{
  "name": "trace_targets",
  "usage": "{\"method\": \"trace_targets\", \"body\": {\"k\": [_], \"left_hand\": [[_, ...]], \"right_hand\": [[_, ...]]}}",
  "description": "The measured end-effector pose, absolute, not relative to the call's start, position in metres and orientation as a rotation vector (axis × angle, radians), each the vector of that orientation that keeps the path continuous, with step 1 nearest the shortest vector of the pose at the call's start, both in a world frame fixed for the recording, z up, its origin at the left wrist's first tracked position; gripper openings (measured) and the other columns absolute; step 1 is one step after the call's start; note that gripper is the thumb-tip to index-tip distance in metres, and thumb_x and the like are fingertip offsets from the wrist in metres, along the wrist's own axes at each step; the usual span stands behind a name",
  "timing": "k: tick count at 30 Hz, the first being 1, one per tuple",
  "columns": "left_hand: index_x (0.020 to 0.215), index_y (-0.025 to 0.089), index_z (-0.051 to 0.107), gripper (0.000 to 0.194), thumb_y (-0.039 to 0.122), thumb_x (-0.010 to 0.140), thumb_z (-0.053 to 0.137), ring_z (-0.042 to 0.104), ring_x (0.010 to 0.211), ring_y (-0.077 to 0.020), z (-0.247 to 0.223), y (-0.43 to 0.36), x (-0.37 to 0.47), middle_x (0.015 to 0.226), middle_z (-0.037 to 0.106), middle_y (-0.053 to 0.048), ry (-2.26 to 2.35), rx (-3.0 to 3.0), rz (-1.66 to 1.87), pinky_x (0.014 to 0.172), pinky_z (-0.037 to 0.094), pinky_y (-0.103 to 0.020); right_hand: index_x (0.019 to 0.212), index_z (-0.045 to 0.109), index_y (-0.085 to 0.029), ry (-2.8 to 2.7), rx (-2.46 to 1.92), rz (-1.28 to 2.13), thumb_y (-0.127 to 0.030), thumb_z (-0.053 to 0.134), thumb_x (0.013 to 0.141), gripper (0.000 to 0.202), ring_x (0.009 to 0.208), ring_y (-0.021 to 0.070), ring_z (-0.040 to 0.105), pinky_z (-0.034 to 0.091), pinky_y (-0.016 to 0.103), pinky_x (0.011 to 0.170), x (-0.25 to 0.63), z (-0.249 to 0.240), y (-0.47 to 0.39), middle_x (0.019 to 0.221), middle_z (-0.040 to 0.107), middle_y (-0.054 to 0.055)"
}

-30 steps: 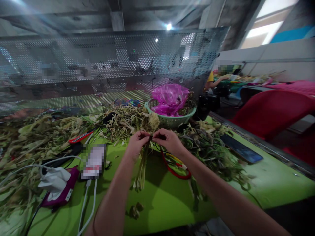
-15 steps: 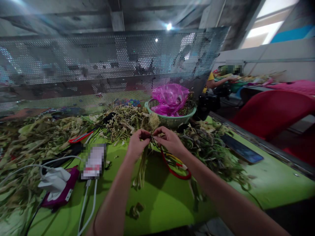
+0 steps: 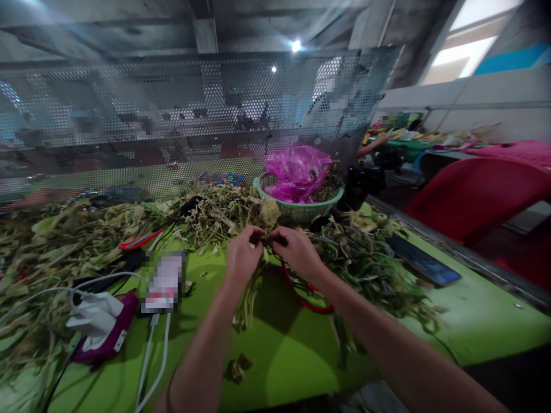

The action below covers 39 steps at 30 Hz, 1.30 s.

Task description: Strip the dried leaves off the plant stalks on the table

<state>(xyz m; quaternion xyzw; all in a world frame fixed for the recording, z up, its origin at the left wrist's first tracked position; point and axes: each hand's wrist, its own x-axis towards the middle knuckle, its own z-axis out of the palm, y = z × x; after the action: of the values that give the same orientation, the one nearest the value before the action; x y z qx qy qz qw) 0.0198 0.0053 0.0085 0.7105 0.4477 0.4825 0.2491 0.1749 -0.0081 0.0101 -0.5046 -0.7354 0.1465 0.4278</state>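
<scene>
My left hand (image 3: 243,255) and my right hand (image 3: 296,252) meet over the middle of the table, both closed in a pinch. Between the fingertips is a thin dark tie (image 3: 268,243), mostly hidden by the fingers. Under them lies a bunch of dried plant stalks (image 3: 245,310), its pale ends pointing toward me. A fuzzy, root-like tuft (image 3: 269,212) shows just beyond the fingertips. Beneath my right wrist sits a red loop (image 3: 318,308), perhaps a tool handle, partly covered by the arm.
A green basket (image 3: 297,212) holding a pink plastic bag (image 3: 299,172) stands behind my hands. Dried plants (image 3: 64,229) heap up left, with more plants (image 3: 370,264) right. Nearby are a charging phone (image 3: 163,284), a purple power strip (image 3: 105,338), a red-handled tool (image 3: 141,240) and a dark phone (image 3: 424,261).
My hands have drawn closer together, and the right hand has curled and turned over more. The dark tie shows less between them. The bunch of stalks stays in place.
</scene>
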Motion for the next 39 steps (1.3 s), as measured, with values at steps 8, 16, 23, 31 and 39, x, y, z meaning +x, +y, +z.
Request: {"method": "trace_targets", "body": {"k": [8,16,23,31,39], "left_hand": [[0.082,0.017,0.065,0.013,0.016,0.073,0.056,0.058,0.073,-0.0142,0.004,0.011,0.017,0.078,0.066,-0.002,1.113,1.803,1.277,0.071,0.043,-0.026],[0.087,0.012,0.068,0.021,0.024,0.070,0.062,0.059,0.069,-0.0128,0.004,0.015,0.013,0.075,0.067,-0.004,0.852,1.323,1.096,0.072,0.046,-0.026],[0.092,0.013,0.069,0.028,0.022,0.066,0.066,0.061,0.070,-0.0133,-0.002,0.018,0.013,0.078,0.070,-0.004,0.786,1.310,1.094,0.075,0.048,-0.028],[0.083,0.014,0.070,0.018,0.018,0.067,0.061,0.061,0.071,-0.0150,-0.001,0.018,0.013,0.077,0.070,-0.004,0.990,1.659,1.159,0.071,0.047,-0.026],[0.085,0.014,0.067,0.020,0.019,0.067,0.062,0.061,0.072,-0.0147,-0.002,0.016,0.014,0.080,0.069,-0.004,0.972,1.682,1.131,0.070,0.047,-0.026]], "right_hand": [[0.079,0.061,-0.019,-1.824,-1.255,0.363,-0.023,0.055,0.080,0.007,0.064,0.0140,0.054,0.039,0.024,0.062,0.172,0.011,-0.009,0.070,0.061,-0.001],[0.081,0.062,-0.019,-1.794,-1.233,0.431,-0.024,0.055,0.080,0.009,0.065,0.0143,0.055,0.041,0.025,0.063,0.174,0.010,-0.006,0.071,0.063,0.000],[0.081,0.062,-0.019,-1.816,-1.188,0.503,-0.025,0.055,0.079,0.009,0.067,0.0146,0.055,0.042,0.025,0.063,0.175,0.010,-0.006,0.074,0.063,0.001],[0.082,0.061,-0.019,-1.787,-1.182,0.550,-0.027,0.055,0.080,0.010,0.063,0.0141,0.054,0.042,0.025,0.062,0.175,0.010,-0.007,0.070,0.061,0.000],[0.081,0.060,-0.019,-1.748,-1.169,0.608,-0.027,0.056,0.079,0.009,0.057,0.0125,0.052,0.042,0.025,0.057,0.174,0.012,-0.008,0.067,0.059,-0.002]]}}
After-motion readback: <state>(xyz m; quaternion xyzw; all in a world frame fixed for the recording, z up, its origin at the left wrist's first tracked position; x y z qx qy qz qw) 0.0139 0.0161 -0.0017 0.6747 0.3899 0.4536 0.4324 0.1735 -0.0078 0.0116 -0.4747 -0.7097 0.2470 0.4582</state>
